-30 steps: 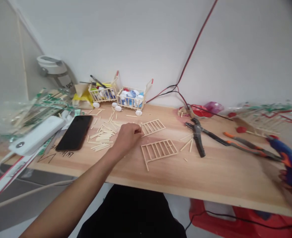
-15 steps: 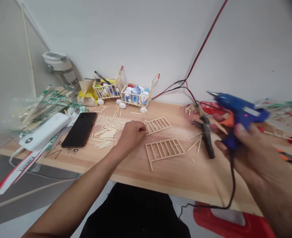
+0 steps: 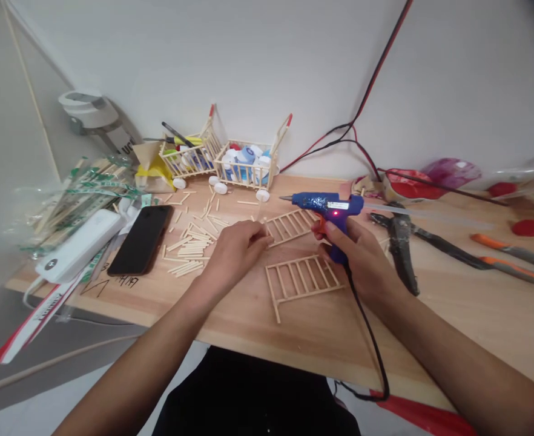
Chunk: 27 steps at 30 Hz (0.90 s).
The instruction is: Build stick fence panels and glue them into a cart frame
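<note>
While R hand point(image 3: 360, 254) grips glue gun point(image 3: 324, 204), far frame point(image 3: 289, 227) abuts L hand point(image 3: 240, 245), hold unclear.

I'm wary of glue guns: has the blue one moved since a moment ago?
Yes, leftward: the blue glue gun has gone from mostly right of the black pliers to mostly left.

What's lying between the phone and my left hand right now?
A loose pile of short wooden sticks lies between the phone and the left hand, as the head view shows.
</note>
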### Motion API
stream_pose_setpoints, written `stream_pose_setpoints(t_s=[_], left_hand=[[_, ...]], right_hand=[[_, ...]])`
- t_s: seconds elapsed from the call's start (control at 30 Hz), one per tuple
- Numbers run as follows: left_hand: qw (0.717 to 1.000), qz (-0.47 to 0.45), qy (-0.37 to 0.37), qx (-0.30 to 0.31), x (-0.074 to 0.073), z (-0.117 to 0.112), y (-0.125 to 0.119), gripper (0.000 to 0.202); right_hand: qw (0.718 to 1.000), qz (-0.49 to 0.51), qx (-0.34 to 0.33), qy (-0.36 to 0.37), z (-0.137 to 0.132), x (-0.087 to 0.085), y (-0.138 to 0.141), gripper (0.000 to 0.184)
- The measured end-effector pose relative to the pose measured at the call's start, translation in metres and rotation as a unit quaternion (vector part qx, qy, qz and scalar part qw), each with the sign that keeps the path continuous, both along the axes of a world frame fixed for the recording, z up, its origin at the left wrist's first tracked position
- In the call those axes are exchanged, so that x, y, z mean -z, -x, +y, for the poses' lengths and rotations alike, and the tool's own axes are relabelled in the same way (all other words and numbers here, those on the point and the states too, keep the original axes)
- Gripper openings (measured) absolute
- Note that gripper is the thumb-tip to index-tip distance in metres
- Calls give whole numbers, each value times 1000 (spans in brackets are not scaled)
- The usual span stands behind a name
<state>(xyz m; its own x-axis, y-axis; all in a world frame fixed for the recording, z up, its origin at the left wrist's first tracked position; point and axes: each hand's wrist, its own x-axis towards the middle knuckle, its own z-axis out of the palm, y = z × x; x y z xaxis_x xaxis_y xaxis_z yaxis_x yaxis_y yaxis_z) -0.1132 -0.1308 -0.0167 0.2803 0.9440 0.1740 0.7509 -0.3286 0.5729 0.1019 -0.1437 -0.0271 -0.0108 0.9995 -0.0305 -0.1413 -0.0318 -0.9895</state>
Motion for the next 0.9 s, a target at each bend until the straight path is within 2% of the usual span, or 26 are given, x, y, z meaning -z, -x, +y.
stream_pose_setpoints(t_s=[0.13,0.27,0.4,0.53,0.7,0.8,0.9], left_hand=[[996,-83,33,10,-5,1,5,15],[990,-131,58,14,-11,-1,14,14],[984,-166,58,-23,-13,-3,25,22],[984,-157,30,-78,-7,-2,30,14],[989,-132,19,-67,1,-4,24,14],[992,-107,16,-67,2,-8,19,14],[995,-71,5,-74,2,-10,16,16]], right_hand=[[999,-43,0,22,-6,-2,-2,26],[999,-23,2,49,-6,-4,-3,29],[999,-35,8,39,-3,1,-6,31],[997,-64,30,22,-2,3,-9,30],[994,-97,53,-3,1,4,-13,30],[983,-161,79,-19,4,6,-19,34],[980,-182,73,-19,9,7,-23,39]])
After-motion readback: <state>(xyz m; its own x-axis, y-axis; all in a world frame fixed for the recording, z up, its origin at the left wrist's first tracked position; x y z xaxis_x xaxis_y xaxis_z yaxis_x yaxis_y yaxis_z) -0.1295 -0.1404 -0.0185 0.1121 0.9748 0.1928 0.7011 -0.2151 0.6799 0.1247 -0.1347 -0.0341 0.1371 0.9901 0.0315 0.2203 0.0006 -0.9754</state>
